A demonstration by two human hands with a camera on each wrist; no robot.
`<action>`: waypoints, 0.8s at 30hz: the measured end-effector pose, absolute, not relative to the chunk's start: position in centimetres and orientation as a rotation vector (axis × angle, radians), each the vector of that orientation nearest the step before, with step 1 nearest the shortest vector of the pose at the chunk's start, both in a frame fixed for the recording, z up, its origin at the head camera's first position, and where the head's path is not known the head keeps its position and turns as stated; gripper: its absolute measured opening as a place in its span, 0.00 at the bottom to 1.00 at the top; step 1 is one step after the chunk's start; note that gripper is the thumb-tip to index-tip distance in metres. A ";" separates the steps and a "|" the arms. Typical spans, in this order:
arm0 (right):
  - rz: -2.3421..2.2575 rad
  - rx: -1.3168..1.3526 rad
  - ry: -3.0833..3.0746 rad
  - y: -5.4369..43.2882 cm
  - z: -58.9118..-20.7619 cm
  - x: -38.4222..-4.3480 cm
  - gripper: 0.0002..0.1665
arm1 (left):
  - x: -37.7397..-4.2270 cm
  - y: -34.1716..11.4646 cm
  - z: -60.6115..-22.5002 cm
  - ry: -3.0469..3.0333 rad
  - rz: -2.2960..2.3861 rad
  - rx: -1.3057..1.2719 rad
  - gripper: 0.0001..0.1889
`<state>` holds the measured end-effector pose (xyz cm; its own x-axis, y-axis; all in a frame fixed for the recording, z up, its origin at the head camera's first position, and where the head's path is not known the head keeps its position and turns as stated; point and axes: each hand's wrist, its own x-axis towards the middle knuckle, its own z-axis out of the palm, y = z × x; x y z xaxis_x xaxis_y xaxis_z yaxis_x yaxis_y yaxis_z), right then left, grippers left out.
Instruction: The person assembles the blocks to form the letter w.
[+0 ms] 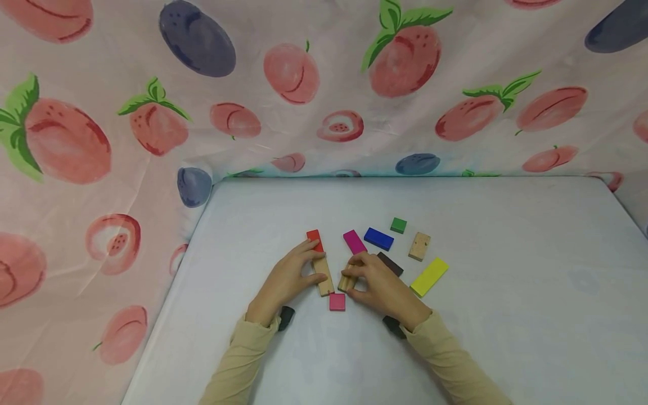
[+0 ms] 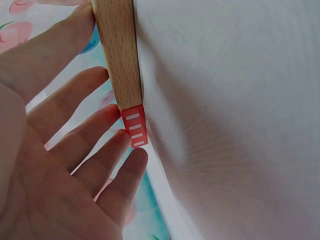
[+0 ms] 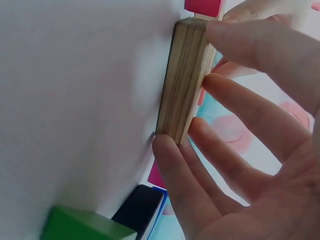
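Observation:
My left hand lies over a plain wooden block and the small red block end to end with it. Its thumb and fingertips touch along these two blocks; white bars mark the red block's face in the left wrist view. With my right hand I hold another wooden block, thumb at its near end and fingers along its side and far end. This block stands to the right of the first, leaving a narrow gap. A small pink block sits close to the near ends of both.
Beyond my right hand lie a magenta block, a blue block, a black block and a small green block. Farther right are a knotted wooden block and a yellow block. Fruit-patterned cloth hangs behind the white table.

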<state>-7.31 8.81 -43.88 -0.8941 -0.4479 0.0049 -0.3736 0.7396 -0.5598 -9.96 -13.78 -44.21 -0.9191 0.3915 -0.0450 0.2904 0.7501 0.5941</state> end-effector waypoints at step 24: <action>-0.826 -0.698 2.805 8.7 -43.7 -7.1 0.19 | -10.0 -13.8 -44.1 2.783 0.888 0.547 0.26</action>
